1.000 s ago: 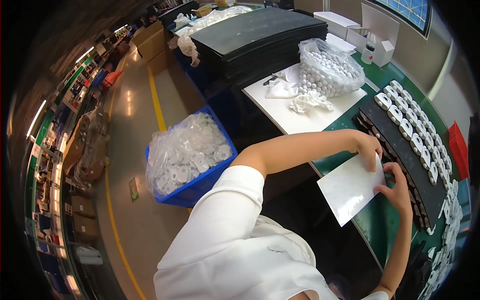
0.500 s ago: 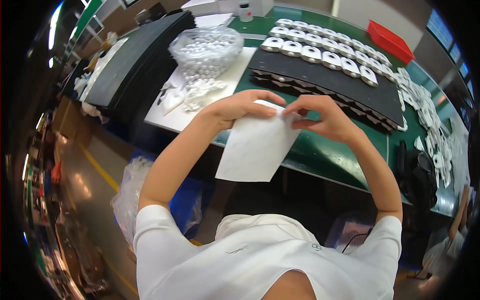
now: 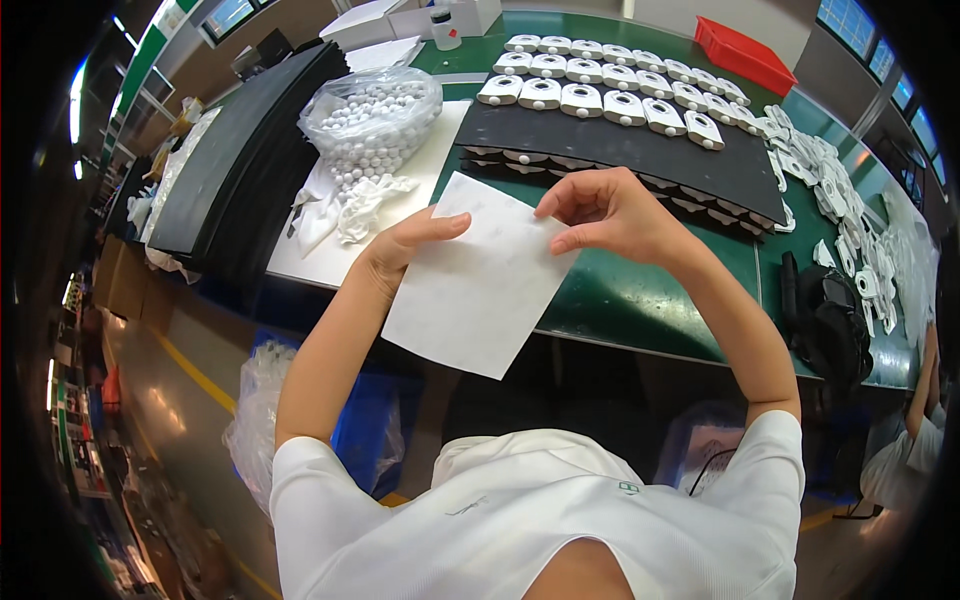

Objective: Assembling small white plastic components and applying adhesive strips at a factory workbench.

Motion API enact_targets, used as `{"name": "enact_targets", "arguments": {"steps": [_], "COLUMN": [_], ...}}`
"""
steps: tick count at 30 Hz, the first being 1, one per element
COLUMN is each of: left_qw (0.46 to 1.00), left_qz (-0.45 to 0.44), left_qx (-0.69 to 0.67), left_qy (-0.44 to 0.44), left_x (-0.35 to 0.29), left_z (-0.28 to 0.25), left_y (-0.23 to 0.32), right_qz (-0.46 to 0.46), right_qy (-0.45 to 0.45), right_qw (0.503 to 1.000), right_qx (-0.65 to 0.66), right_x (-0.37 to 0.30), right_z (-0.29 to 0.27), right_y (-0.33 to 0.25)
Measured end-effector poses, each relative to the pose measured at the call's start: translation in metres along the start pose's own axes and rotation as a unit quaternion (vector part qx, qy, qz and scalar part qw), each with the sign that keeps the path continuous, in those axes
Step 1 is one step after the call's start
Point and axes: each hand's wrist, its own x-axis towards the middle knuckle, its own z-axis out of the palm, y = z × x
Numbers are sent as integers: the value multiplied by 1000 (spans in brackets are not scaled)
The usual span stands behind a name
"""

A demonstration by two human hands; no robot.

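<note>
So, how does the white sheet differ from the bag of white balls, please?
The white sheet is thin and broadly flat; the bag of white balls bulges. The sheet looks opaque, whereas the bag is see-through. The left hand holds the sheet raised, while the bag rests on a white board. Both look mostly white.

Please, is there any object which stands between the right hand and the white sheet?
Nothing visible stands between the right hand and the white sheet: its fingers are at the sheet's upper right edge. The left hand holds the left side.
</note>
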Motion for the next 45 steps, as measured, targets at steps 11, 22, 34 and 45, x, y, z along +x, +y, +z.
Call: {"name": "enact_targets", "arguments": {"steps": [11,22,34,45], "left_qw": [994,960,971,999], "left_qz": [-35,-32,-112,-32], "left_qx": [-103,-278,-210,-5], "left_qy": [27,-24,-34,44], "left_x": [-5,-8,1,34], "left_z": [11,23,-1,-35], "left_y": [-12,-28,-23,-16], "right_qz": [-237,-399,-219,-299], "right_qy": [19,41,-80,60], "right_qw": [930,812,877,895], "right_qx": [-279,-423,-420,-327], "right_x": [-2,-6,-13,-58], "right_z": [1,7,2,-21], "right_y": [0,-17,-28,-75]}}
